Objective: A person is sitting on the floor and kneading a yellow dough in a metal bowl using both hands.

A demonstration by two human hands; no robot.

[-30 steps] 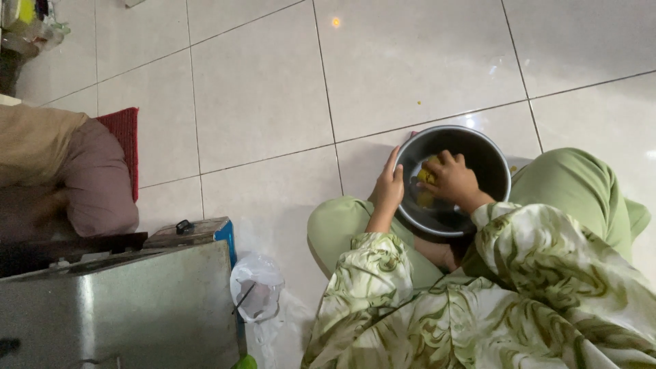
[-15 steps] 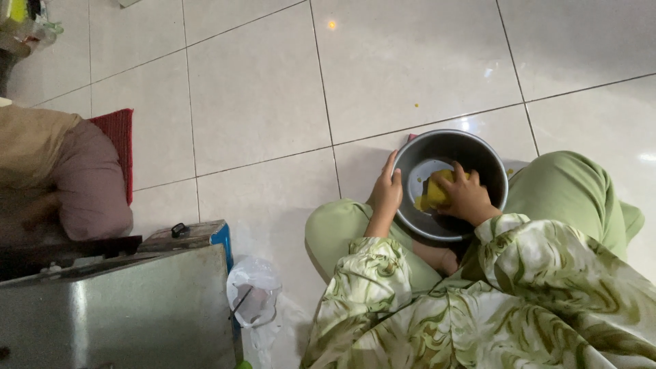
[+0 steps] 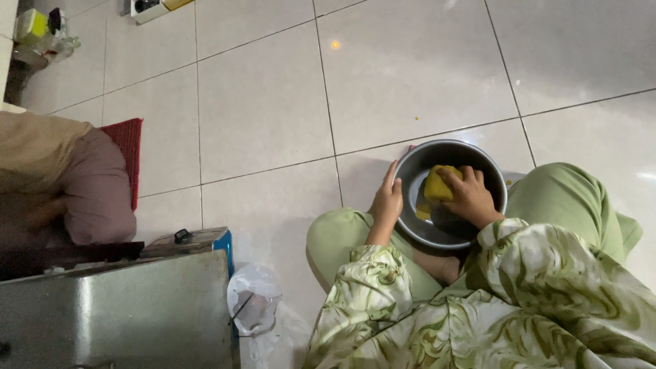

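Observation:
A round dark metal bowl [image 3: 417, 229] rests on the tiled floor between my knees. My left hand [image 3: 387, 199] grips its left rim, fingers up along the outside. Inside the bowl, my right hand [image 3: 469, 196] presses a yellow sponge [image 3: 439, 186] against the inner wall. Both sleeves are green and white with a leaf print, and my legs are in green trousers.
A grey metal cabinet [image 3: 116, 314] stands at the lower left with a crumpled clear plastic bag [image 3: 254, 301] beside it. Another person in brown and mauve clothes [image 3: 61, 181] sits at the left on a red mat [image 3: 128, 147]. Bottles [image 3: 41, 31] stand at the far top left.
My right hand has slid the sponge from the bowl's left inner side toward its upper middle. My left hand stays on the rim. The view has shifted slightly.

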